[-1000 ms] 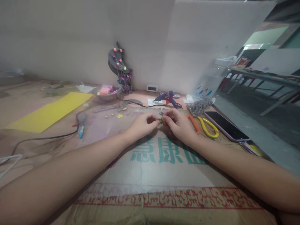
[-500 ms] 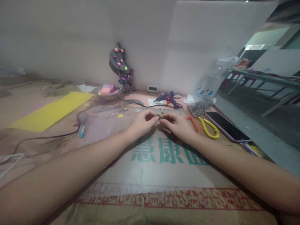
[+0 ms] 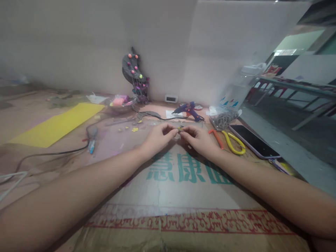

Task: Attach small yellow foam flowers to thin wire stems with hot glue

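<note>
My left hand [image 3: 159, 140] and my right hand [image 3: 198, 139] meet above the cardboard, thumbs and fingertips pinched together. Between them is a small piece with yellow and grey on it [image 3: 180, 128], mostly covered by the fingers and too small to name. Left of my left hand lies a yellow flower-shaped cutout [image 3: 134, 129] with other yellow bits. Orange-and-yellow-handled pliers [image 3: 237, 144] rest to the right of my right hand. Just behind the hands, a blue hot glue gun [image 3: 187, 110] shows a small red light.
Cardboard [image 3: 173, 199] printed with green characters covers the front. At the left lie a yellow sheet [image 3: 60, 124], a pen [image 3: 92, 140] and a black cable [image 3: 52, 154]. A decorated grey crescent [image 3: 131, 68] stands behind. A phone [image 3: 254, 141], grey cord [image 3: 224, 119] and large bottle [image 3: 233, 91] are right.
Both hands stay almost in place. The small piece between the fingertips has shifted slightly, and less of its yellow shows.
</note>
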### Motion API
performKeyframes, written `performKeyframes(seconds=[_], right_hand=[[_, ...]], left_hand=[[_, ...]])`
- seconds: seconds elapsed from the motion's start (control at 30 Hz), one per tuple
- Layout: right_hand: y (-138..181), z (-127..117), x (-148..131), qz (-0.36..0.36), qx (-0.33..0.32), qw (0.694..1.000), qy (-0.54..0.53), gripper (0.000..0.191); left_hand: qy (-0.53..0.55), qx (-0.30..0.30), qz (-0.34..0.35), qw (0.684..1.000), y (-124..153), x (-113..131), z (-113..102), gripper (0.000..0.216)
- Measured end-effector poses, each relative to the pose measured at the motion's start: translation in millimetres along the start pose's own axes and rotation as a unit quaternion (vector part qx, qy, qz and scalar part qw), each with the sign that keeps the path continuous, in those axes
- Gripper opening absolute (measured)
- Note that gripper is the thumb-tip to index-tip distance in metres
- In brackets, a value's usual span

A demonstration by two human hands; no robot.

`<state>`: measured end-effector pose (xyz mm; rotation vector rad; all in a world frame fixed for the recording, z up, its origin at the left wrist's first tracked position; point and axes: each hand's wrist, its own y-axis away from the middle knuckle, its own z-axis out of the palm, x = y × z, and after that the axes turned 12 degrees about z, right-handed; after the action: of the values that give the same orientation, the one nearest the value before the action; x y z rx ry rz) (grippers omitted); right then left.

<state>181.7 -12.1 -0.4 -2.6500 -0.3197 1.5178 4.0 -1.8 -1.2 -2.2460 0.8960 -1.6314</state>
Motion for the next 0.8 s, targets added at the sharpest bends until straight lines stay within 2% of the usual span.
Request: performKeyframes(seconds=[0.3,0.5,0.63,0.8], right_hand=[[-5.5,-1.7,8.8,-0.032,0.065,0.996,-0.048,0.015],[-5.5,0.1,7.6,-0.050,0.038,0.998,-0.012,0.025],[-4.0,-0.5,3.1,-0.041,0.057,0.997,0.025,0.011],[-0.1,-3.1,-2.0,-0.072,0.076,0.993,0.056,0.011]], left_hand=[[-0.023,0.008,-0.031,0.999,-0.6,1.1,0.6,0.017],[-0.025,0.008,-0.019,0.999,-0.7,-3.7,0.3,0.019],[-0.021,0.019,-0.013,1.000,-1.2,-4.9,0.0,0.020],[-0.033,0.009,-0.032,0.999,-1.2,-3.6,0.8,0.020]])
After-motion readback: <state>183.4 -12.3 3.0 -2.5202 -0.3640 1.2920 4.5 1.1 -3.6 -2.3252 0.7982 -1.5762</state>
